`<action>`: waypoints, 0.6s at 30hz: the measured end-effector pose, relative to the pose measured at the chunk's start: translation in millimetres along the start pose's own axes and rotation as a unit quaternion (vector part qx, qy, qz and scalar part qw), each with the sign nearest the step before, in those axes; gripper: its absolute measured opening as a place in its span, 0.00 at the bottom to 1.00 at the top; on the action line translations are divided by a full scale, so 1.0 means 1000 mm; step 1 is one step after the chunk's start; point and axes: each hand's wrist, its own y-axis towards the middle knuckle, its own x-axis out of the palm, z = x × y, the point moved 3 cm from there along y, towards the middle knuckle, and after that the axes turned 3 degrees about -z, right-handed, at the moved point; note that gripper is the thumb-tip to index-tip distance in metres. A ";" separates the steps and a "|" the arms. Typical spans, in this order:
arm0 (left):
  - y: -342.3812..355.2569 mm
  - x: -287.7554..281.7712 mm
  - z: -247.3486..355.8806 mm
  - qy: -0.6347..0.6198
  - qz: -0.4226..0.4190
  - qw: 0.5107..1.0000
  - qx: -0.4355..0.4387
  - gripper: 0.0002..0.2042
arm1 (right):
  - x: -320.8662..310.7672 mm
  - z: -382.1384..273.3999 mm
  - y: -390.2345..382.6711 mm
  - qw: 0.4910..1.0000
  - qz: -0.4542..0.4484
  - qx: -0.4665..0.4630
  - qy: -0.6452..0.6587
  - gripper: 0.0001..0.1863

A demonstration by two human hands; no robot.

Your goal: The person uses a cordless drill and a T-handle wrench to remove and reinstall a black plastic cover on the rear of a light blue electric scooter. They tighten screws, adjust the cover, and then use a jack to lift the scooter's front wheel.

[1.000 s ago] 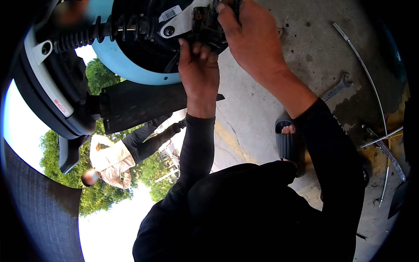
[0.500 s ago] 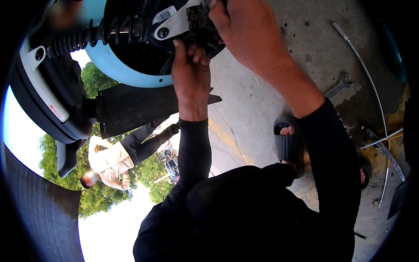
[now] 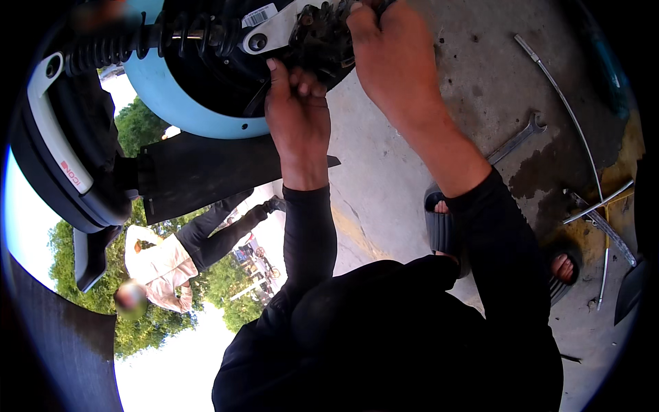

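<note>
Concrete floor (image 3: 384,172), stained dark toward the right of the frame, fills the background behind a person crouched in black sleeves and grey slippers (image 3: 443,226).

Nearest the camera, at the lower middle, the person's dark clothing blocks much of the view, and both forearms rise from it toward the top of the frame. The left hand (image 3: 296,113) reaches up the middle, fingers pressed against the underside of a black, greasy part (image 3: 319,38) at the hub of a scooter wheel; its grip is partly curled on that part, though how firmly cannot be told. The right hand (image 3: 391,58) comes in from the upper right and closes over the same part from above, fingers wrapped down around it.

That part sits at the top centre of the frame, beside a silver bracket (image 3: 274,31) whose long axis runs roughly level, left to right. A black coil spring (image 3: 137,44) lies along the same line toward the upper left. Below them curves a pale blue fender (image 3: 185,113).

Farther off on the floor at the right lie an open-ended wrench (image 3: 515,137), pointing up and right, and a long thin metal rod (image 3: 570,110).

At lower left, another person in a light shirt (image 3: 158,264) stands among trees.
</note>
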 end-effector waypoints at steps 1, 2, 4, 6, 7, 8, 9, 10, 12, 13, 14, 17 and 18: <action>0.000 0.000 -0.001 0.003 0.003 1.000 0.004 0.14 | 0.000 0.002 -0.002 1.000 0.012 -0.002 0.015 0.14; 0.000 0.000 -0.001 0.018 0.011 1.000 0.010 0.14 | 0.000 -0.002 -0.001 1.000 0.009 -0.023 -0.013 0.13; -0.002 0.001 -0.001 0.047 0.024 0.998 0.022 0.14 | -0.003 -0.012 0.003 0.996 0.003 -0.063 -0.068 0.13; 0.001 -0.008 -0.002 0.027 0.016 1.000 0.000 0.13 | -0.002 -0.018 0.005 0.993 -0.001 -0.061 -0.097 0.13; 0.003 -0.011 -0.002 0.017 0.011 1.000 -0.011 0.13 | -0.001 -0.020 0.006 0.992 -0.002 -0.059 -0.111 0.13; 0.002 -0.011 -0.002 0.017 0.011 1.000 -0.012 0.13 | 0.000 -0.017 0.004 0.994 0.006 -0.044 -0.100 0.12; 0.002 -0.009 -0.002 0.017 0.010 1.000 -0.013 0.13 | 0.000 -0.012 0.002 0.996 0.014 -0.029 -0.089 0.12; 0.001 -0.008 -0.002 0.018 0.010 1.000 -0.013 0.13 | 0.001 -0.009 0.000 0.997 0.022 -0.014 -0.078 0.12; 0.002 -0.012 -0.003 0.013 0.012 1.000 -0.016 0.12 | 0.000 -0.012 -0.003 0.996 0.022 -0.050 -0.070 0.12; 0.002 -0.013 -0.003 0.011 0.013 1.000 -0.017 0.12 | 0.000 -0.013 -0.004 0.995 0.022 -0.068 -0.067 0.11; 0.001 -0.011 -0.002 0.013 0.012 1.000 -0.010 0.12 | 0.000 -0.012 -0.003 0.994 0.022 -0.076 -0.071 0.12; -0.002 -0.004 0.000 0.021 0.011 1.000 0.002 0.11 | 0.001 -0.008 -0.002 0.994 0.024 -0.088 -0.066 0.12; -0.001 -0.003 0.001 0.025 0.012 1.000 0.001 0.11 | 0.001 -0.008 -0.002 0.995 0.026 -0.084 -0.053 0.12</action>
